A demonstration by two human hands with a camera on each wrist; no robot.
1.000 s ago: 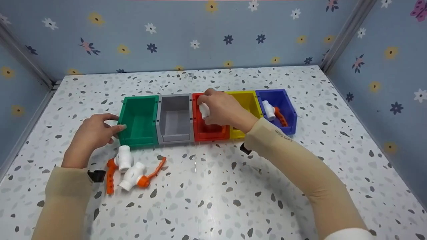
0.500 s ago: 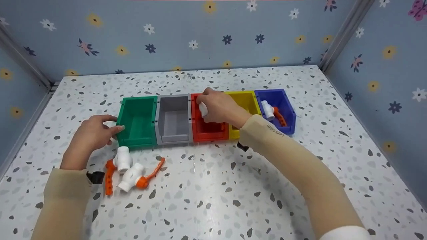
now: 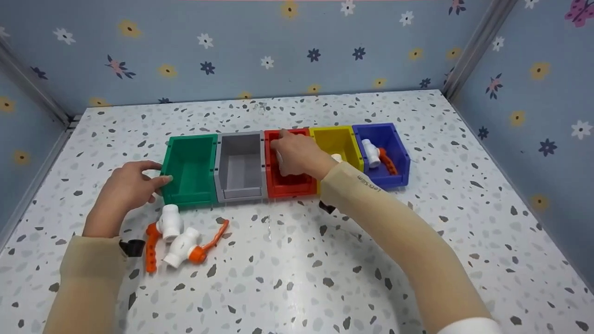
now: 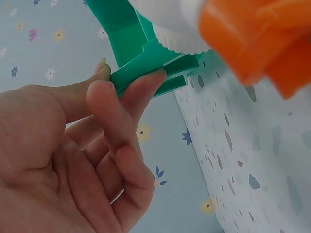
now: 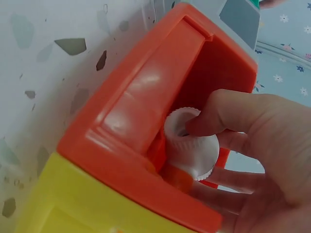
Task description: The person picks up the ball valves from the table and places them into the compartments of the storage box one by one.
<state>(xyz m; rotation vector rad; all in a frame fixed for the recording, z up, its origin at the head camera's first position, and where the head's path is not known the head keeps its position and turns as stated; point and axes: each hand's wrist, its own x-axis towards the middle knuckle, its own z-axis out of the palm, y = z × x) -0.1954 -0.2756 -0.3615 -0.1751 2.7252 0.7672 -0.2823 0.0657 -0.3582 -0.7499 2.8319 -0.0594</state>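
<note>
In the right wrist view a white plastic ball valve (image 5: pixel 201 150) with an orange part is down inside the red bin (image 5: pixel 131 97). My right hand (image 3: pixel 299 155) grips it, the thumb at its open end and the other fingers behind; in the head view the hand hides most of it. At the left end of the bin row, my left hand (image 3: pixel 127 188) pinches the side wall of the green bin (image 3: pixel 189 198) between thumb and fingers. Just in front of that bin lie two ball valves, one white valve (image 3: pixel 171 222) and another (image 3: pixel 183 248), both with orange handles.
Between green and red stands a grey bin (image 3: pixel 242 194). A yellow bin (image 3: pixel 336 134) shows a bit of white fitting (image 3: pixel 336 158) beside my right wrist. The blue bin (image 3: pixel 394 181) holds another ball valve (image 3: pixel 371 153). Flowered panels (image 3: pixel 241 46) enclose the speckled table (image 3: pixel 297 278).
My right hand has gone lower into the red bin with the ball valve, uncovering the white fitting in the yellow bin. My left hand stays at the green bin.
</note>
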